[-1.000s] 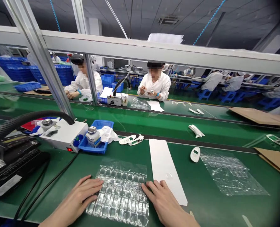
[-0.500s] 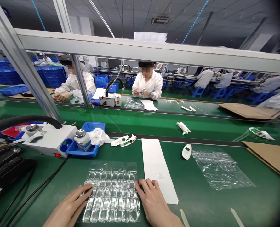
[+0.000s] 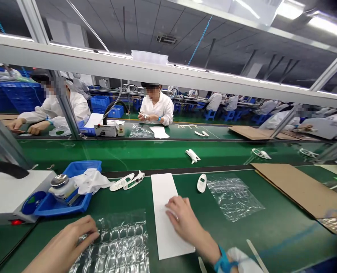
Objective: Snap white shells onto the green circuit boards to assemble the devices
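A clear plastic sheet of square pockets (image 3: 119,242) lies at the lower left on the green bench. My left hand (image 3: 73,237) has its thumb and fingers closed at the sheet's left edge. Over a long white card (image 3: 162,189), my right hand (image 3: 184,220) is bent with thumb and fingertips drawn together low on the surface. What those fingertips hold, if anything, is mostly hidden; a small clear piece lay there before. Beyond the card's right side stands a white oval handset shell (image 3: 201,183). Two more white shells (image 3: 128,181) rest left of the card.
A blue tray (image 3: 83,204) holds a metal-capped bottle (image 3: 61,187) and white cloth, beside a white box (image 3: 9,193). Another clear plastic sheet (image 3: 235,197) and brown cardboard (image 3: 296,185) lie to the right. Across the green conveyor (image 3: 145,151), people in white work.
My view has turned right. My right hand has left the pocket sheet's right edge and moved onto the white card. My left hand has stayed by the sheet's left edge, its fingers more curled.
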The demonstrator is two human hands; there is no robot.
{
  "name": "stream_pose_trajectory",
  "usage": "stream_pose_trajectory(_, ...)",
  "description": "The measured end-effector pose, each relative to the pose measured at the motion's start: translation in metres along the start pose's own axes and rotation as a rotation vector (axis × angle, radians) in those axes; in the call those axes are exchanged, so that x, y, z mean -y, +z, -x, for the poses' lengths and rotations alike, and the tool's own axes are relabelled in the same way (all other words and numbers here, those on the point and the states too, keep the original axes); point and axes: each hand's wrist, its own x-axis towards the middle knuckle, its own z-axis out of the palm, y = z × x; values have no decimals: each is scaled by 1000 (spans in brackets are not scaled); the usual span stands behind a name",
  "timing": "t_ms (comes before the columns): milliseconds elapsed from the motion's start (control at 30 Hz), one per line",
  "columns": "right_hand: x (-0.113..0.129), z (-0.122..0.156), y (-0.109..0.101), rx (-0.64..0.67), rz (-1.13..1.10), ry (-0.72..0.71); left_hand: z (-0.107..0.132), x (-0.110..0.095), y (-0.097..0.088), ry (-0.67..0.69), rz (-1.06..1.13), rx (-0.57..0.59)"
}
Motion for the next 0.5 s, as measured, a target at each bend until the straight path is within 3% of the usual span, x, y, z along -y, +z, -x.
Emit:
stream_pose_trajectory(133, -94, -71, -15, -75, 125, 346, -44, -25, -6, -14, 72, 195)
stream_pose_trajectory(267, -173, -142, -26, -98, 223, 615, -78, -40, 0, -9, 92, 211)
stream_pose_trajectory(367, -210, -181, -25, -40, 266, 729, -98, -42, 9, -23, 84, 156)
stream_pose_trajectory(500, -234, -214, -16, 84, 300, 777, -121, -41, 19, -38, 28, 121)
